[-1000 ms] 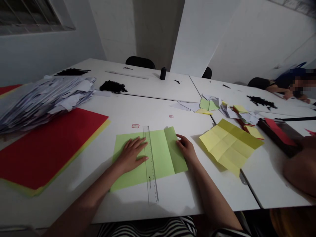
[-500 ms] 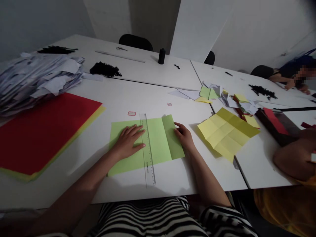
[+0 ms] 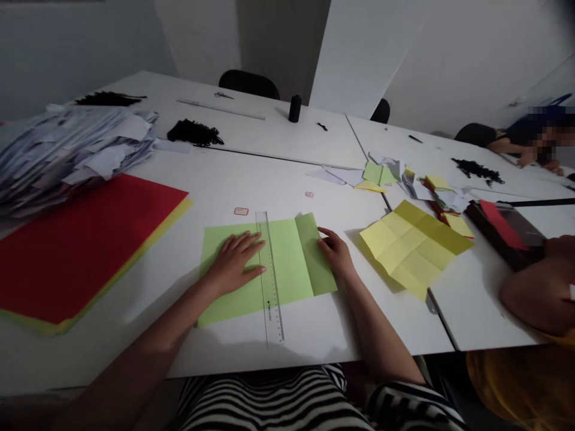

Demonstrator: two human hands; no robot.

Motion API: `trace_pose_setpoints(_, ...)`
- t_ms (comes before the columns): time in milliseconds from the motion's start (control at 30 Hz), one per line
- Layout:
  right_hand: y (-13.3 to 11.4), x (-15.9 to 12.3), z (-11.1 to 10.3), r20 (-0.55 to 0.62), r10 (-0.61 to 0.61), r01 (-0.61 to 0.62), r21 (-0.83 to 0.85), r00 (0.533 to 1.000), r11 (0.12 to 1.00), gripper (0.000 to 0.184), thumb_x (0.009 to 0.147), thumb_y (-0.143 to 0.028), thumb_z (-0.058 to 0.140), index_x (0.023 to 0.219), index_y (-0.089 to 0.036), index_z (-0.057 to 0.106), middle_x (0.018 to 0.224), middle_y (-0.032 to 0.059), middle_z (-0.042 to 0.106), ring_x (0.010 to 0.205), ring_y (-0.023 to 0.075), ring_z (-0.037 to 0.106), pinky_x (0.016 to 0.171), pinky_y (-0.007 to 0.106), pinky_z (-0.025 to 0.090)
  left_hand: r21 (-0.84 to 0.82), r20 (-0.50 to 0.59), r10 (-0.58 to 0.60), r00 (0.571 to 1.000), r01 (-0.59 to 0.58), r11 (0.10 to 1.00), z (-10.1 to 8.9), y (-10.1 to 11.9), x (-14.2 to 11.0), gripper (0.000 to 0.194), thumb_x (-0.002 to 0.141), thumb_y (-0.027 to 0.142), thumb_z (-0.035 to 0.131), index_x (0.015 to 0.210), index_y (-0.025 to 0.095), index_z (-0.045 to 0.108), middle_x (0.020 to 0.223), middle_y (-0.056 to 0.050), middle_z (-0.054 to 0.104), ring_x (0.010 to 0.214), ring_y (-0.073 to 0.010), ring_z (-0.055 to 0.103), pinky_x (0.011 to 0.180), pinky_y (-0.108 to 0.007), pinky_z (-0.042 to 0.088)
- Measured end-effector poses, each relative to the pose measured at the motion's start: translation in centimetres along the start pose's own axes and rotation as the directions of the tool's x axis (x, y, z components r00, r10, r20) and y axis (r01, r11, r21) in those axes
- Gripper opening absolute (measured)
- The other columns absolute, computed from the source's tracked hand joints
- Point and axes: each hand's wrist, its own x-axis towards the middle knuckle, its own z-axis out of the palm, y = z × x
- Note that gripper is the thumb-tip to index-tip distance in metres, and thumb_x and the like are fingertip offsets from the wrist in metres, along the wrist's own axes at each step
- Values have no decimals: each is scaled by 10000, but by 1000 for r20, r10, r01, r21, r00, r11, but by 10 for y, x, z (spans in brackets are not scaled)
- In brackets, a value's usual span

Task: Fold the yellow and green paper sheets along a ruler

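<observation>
A light green sheet of paper (image 3: 290,257) lies before me with a crease near its right side, and the strip beyond the crease tilts up slightly. Across the sheet, running from far to near, is a clear plastic ruler (image 3: 271,293). My left hand (image 3: 236,260) rests flat on the paper with fingers spread, its fingertips on the ruler's left edge. At the sheet's right edge, my right hand (image 3: 336,254) has its fingers curled, with the paper's edge at thumb and index finger; part of the grip is hidden.
Large red sheets (image 3: 99,245) over yellow ones lie left, beside a heap of white paper strips (image 3: 76,155). A creased yellow sheet (image 3: 415,248) is to the right. Paper scraps (image 3: 380,173) and a black spool (image 3: 294,109) lie beyond. Another person's arm (image 3: 539,293) is at right.
The whole view has shifted slightly, so everything sits a little lower. My hands, the ruler and the green paper keep the same places relative to one another.
</observation>
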Motion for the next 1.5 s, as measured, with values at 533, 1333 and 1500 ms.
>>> trace_pose_setpoints(533, 3, 1, 4, 9, 8, -8, -12, 1000, 1000, 503, 823, -398, 522, 1278, -186, 555, 757, 0, 619, 637, 131, 506, 598, 241, 395, -25, -4, -10, 1000, 10, 1000, -1, -1, -2, 563, 895, 516, 490, 1399, 276, 410, 1530, -8, 330, 1428, -253, 232, 1165, -471, 181)
trace_pose_setpoints(1333, 5, 2, 5, 6, 0, 1, -8, 1000, 1000, 517, 811, -408, 518, 1278, -191, 560, 744, -3, 616, 617, 127, 494, 581, 237, 395, -34, -6, 4, 1000, -4, 999, -4, 0, -3, 564, 902, 522, 471, 1403, 269, 410, 1531, -14, 329, 1431, -255, 227, 1166, -473, 182)
trace_pose_setpoints(1500, 1, 0, 3, 1, -8, 8, -16, 1000, 1000, 509, 815, -395, 514, 1274, -180, 563, 772, 6, 630, 635, 131, 517, 602, 241, 405, -45, -6, 3, 1000, -3, 999, -5, 1, -2, 562, 897, 517, 476, 1402, 279, 410, 1528, -24, 334, 1428, -266, 235, 1160, -484, 189)
